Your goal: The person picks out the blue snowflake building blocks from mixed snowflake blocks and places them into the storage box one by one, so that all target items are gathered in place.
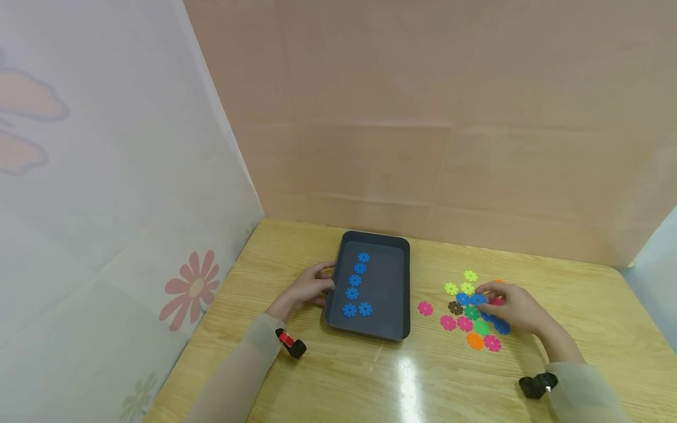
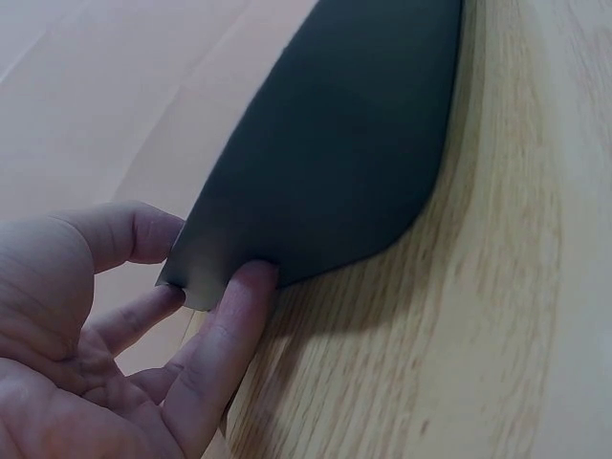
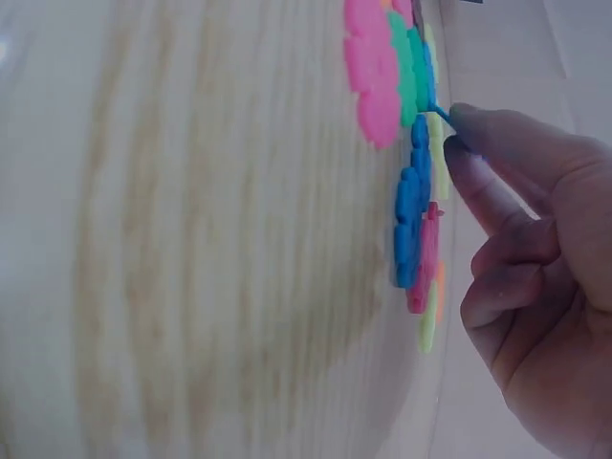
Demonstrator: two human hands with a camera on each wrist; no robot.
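A dark grey rectangular tray (image 1: 385, 279) lies on the table, holding several blue flower-shaped discs (image 1: 352, 293) in a column, with one more beside the lowest. My left hand (image 1: 307, 286) grips the tray's left side. In the left wrist view, the thumb and fingers (image 2: 244, 311) sit on both faces of the dark tray wall (image 2: 335, 134). Over the pile of coloured discs at the right, my right hand (image 1: 513, 305) pinches a blue flower-shaped disc (image 1: 478, 300) between thumb and fingertips. The right wrist view shows that disc edge-on (image 3: 441, 116), tilted up from the pile.
Around the right hand lie pink (image 1: 448, 322), yellow (image 1: 451, 288), green (image 1: 482, 327), orange (image 1: 475, 341), brown (image 1: 455, 308) and more blue discs (image 1: 501, 326). A single pink disc (image 1: 425, 308) lies nearer the tray. Covered walls stand behind the table (image 1: 338, 376) and along its left side.
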